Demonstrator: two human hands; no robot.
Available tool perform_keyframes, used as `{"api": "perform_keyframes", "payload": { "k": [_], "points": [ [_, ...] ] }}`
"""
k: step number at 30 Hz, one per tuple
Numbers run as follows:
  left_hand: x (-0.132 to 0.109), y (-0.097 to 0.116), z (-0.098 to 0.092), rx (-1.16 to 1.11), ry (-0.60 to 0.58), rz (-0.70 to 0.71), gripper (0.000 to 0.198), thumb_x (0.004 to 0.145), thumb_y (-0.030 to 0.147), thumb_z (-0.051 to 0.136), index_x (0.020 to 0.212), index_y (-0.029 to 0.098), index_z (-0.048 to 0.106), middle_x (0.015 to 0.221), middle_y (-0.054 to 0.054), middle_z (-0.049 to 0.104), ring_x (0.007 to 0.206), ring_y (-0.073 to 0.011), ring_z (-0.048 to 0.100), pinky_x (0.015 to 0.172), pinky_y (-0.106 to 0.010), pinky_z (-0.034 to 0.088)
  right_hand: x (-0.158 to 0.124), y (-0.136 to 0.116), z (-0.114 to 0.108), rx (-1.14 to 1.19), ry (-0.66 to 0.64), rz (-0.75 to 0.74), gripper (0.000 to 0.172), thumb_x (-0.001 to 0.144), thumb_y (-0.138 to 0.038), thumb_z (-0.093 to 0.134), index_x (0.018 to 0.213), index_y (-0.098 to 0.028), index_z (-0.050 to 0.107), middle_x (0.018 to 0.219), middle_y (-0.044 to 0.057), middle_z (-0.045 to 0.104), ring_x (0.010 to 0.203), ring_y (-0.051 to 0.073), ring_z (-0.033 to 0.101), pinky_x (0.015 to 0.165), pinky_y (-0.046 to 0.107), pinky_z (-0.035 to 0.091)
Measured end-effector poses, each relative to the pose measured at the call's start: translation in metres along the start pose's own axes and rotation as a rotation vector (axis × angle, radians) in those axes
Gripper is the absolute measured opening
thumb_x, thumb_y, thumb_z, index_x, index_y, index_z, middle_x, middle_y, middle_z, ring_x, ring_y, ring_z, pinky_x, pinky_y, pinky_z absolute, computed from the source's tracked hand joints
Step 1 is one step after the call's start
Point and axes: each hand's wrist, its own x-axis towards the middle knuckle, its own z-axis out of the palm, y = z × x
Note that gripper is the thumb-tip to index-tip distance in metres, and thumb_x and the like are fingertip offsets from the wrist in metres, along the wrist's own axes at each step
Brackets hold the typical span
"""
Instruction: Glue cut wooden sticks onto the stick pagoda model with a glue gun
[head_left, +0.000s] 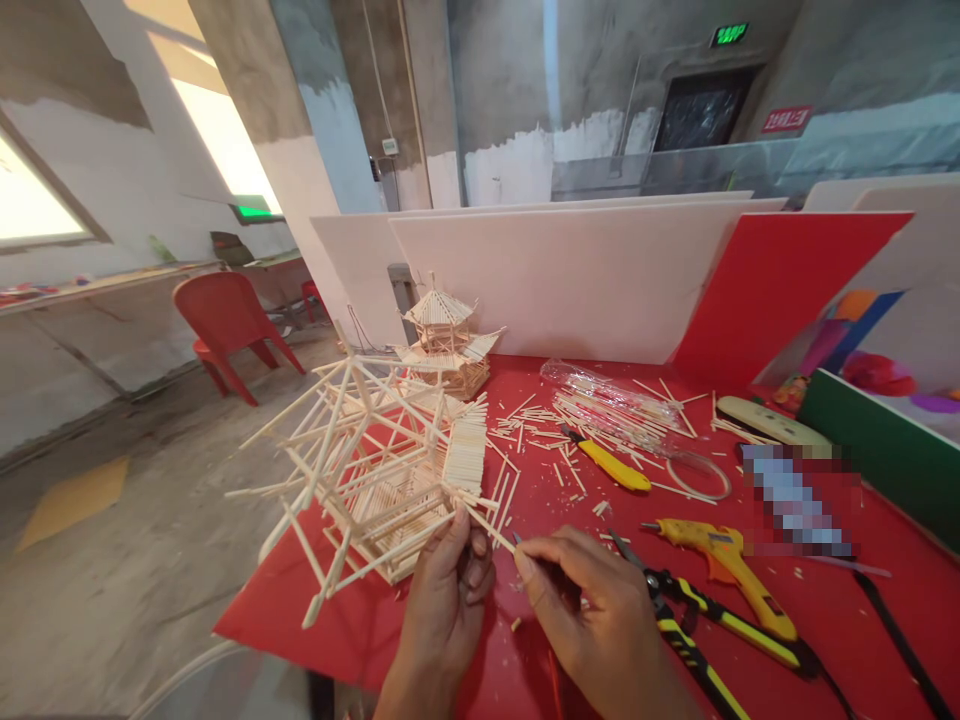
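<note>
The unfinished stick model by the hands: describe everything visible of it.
The unfinished stick model is an open, angular frame of thin, pale, wood-like sticks. Several spars jut outward; closely laid sticks cover one sloping panel on its right. It stands over the left part of the red work surface; whether level, I cannot tell. The left hand is at its near right corner, where the stick pinched by the right hand ends.

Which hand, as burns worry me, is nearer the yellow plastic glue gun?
Right. The right hand is left of the gun; the left hand is farther left, beside the pale wooden-stick model.
</note>
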Motion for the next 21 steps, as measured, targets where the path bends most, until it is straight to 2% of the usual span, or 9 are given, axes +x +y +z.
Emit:
{"api": "perform_keyframes", "payload": {
  "k": [12,21],
  "points": [
    [0.0000,0.0012,0.0007,0.001,-0.013,0.000,0.042,0.071,0.044,0.082,0.065,0.014,0.053,0.056,0.005,0.053,0.039,-0.0004,0.030,0.036,-0.013,0.021,-0.0011,0.0002,-0.0005,-0.019,-0.020,-0.009,0.010,0.092,-0.022,0.056,0.091,-0.021,0.066,0.071,0.001,0.065,0.061,0.013,0.061,0.058,0.022,0.048],
    [-0.0022,0.0055,0.0047,-0.015,0.032,-0.051,0.044,0.065,0.043,0.086,0.066,0.015,0.052,0.053,0.006,0.053,0.038,-0.0003,0.032,0.035,-0.012,0.022,-0.0037,-0.0015,0.0006,0.000,-0.040,-0.008,0.010,0.091,-0.022,0.057,0.094,-0.021,0.067,0.076,0.002,0.068,0.064,0.013,0.064,0.061,0.022,0.050]
  ]
}}
